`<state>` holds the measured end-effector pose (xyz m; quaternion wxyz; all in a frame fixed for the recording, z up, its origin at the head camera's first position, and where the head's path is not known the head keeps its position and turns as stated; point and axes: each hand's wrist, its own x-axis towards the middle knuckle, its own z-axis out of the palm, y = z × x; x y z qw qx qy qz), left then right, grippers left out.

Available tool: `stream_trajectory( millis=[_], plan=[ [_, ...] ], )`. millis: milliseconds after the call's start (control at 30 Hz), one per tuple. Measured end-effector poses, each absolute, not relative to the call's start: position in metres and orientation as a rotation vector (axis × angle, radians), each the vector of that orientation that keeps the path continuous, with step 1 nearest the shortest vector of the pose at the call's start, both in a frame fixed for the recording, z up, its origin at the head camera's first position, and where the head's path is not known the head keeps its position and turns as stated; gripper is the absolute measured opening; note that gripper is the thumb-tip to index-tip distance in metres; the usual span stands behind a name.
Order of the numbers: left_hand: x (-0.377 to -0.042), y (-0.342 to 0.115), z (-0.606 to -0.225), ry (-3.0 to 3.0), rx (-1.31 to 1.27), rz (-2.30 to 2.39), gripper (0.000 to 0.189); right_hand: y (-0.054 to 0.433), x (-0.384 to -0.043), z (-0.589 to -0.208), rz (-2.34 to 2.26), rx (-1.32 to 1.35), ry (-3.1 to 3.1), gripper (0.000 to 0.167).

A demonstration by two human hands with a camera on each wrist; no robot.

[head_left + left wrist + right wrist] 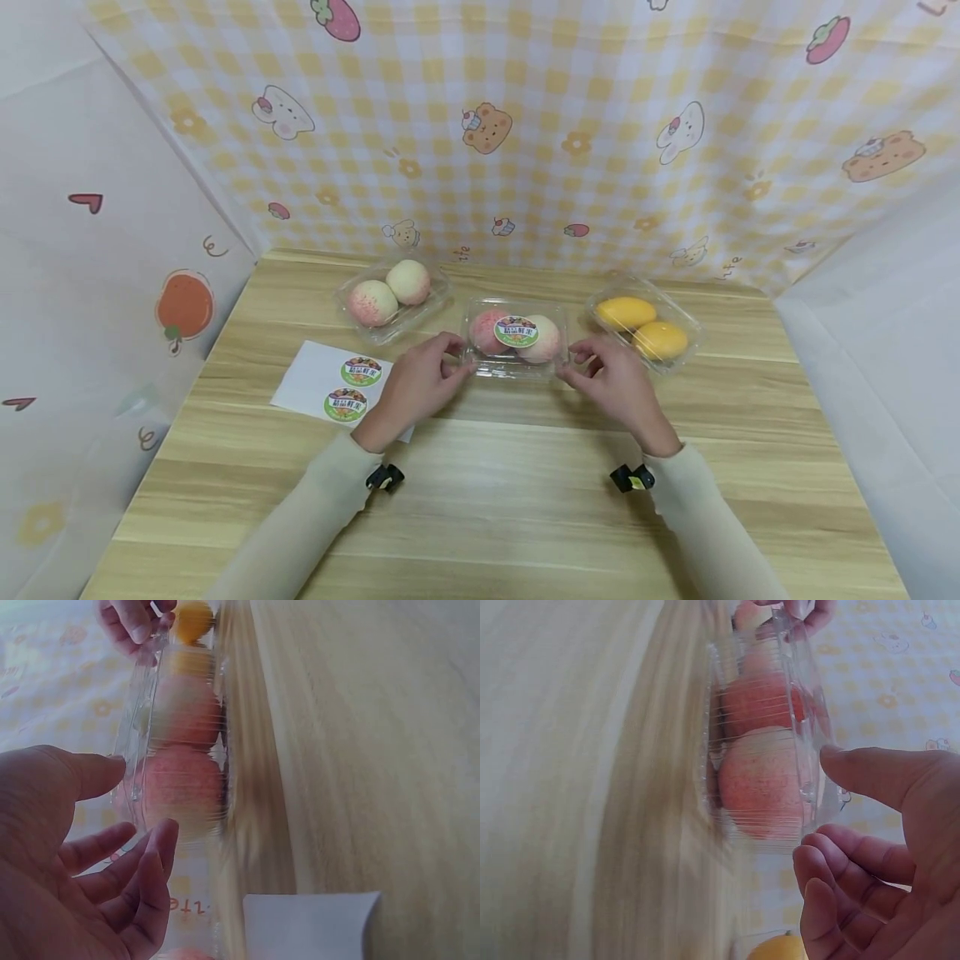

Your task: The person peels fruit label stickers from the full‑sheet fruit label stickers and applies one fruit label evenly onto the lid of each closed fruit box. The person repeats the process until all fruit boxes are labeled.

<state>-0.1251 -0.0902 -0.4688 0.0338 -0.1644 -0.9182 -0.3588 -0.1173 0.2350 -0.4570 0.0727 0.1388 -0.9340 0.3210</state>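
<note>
A clear plastic clamshell box (514,367) holds two pink-and-cream peaches (547,340) and bears an oval fruit sticker (516,332) on its lid. My left hand (422,379) grips the box's left end, thumb at the near corner and the other fingers bent beside the end wall. At the opposite end my right hand (613,383) holds it the same way. Both wrist views show each thumb tip (112,769) against the lid's rim, with the fingertips (817,851) close to the box end. The peaches show through the ribbed side wall.
Behind my left hand stands another clear box (386,332) with two peaches. A third box (688,350), with two yellow mangoes (660,340), sits at the right. White backing paper (307,379) with two oval stickers (361,372) lies left, partly under my left forearm. A checked curtain (540,200) hangs behind the table.
</note>
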Motion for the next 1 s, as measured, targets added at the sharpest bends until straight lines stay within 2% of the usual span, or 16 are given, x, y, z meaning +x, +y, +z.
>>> stream_trajectory(
  millis=[433, 1000],
  plan=[
    [-0.1266, -0.0868, -0.4697, -2.823, -0.490, -1.115, 0.035, 0.2352, -0.1155, -0.4582, 0.954, 0.422, -2.805, 0.029],
    [-0.1331, -0.0848, -0.4679, -2.875, -0.462, -1.103, 0.037, 0.2347, -0.1203, -0.4606, 0.949, 0.420, -2.783, 0.028]
  ],
)
